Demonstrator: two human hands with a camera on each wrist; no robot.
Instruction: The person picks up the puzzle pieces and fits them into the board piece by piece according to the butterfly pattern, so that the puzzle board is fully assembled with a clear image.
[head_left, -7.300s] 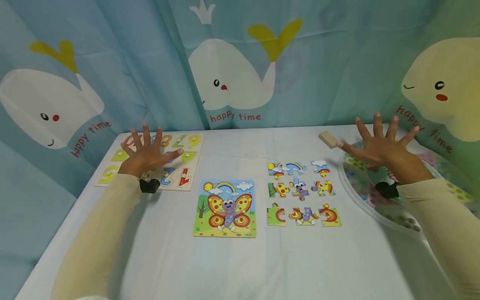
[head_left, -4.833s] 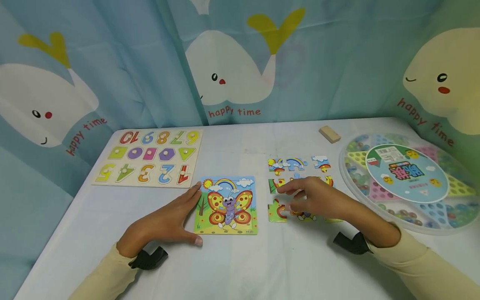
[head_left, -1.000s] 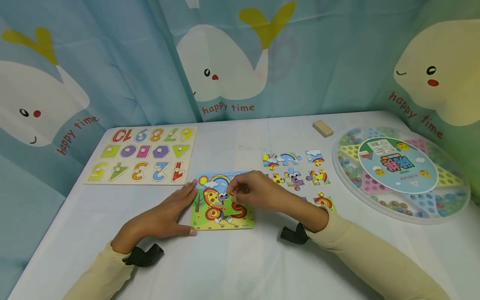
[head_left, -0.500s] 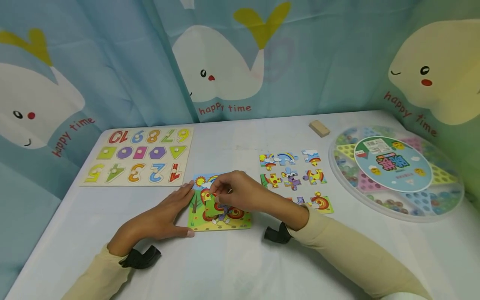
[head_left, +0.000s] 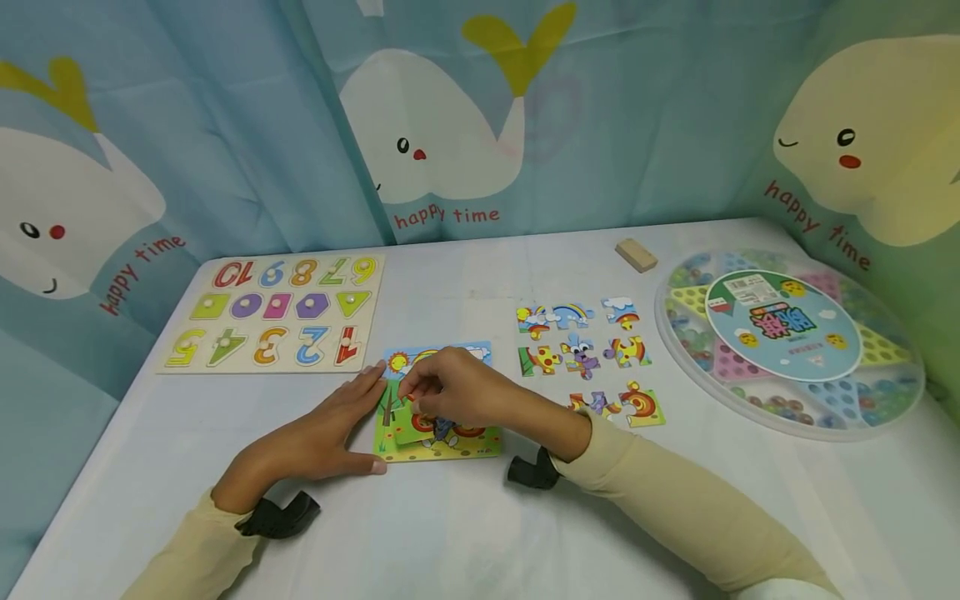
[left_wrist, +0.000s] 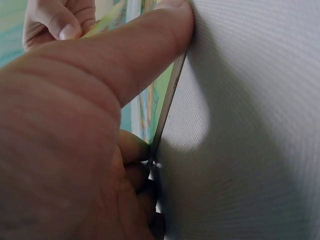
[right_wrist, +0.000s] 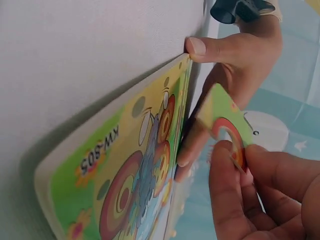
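Observation:
A butterfly picture puzzle board (head_left: 480,444) lies on the white table, partly covered by my right hand. My left hand (head_left: 322,437) rests at its left edge, thumb at the near corner and straight fingers along the side. Between thumb and fingertips my right hand (head_left: 461,387) pinches a green jigsaw piece (right_wrist: 227,117) with part of a red ring on it. In the right wrist view this piece is tilted, raised over the board's left part. Loose jigsaw pieces (head_left: 581,357) lie in three rows right of the board, two of them in the nearest row.
A wooden number and shape board (head_left: 366,325) lies at the back left. To the right is a round clear case (head_left: 783,321) of marbles. A small wooden block (head_left: 636,255) sits near the back edge, before a blue whale-print curtain (head_left: 600,125).
Both hands came down from spread above the table. The left settled on the board's edge. The right took the near-left loose piece and carried it leftward over the board.

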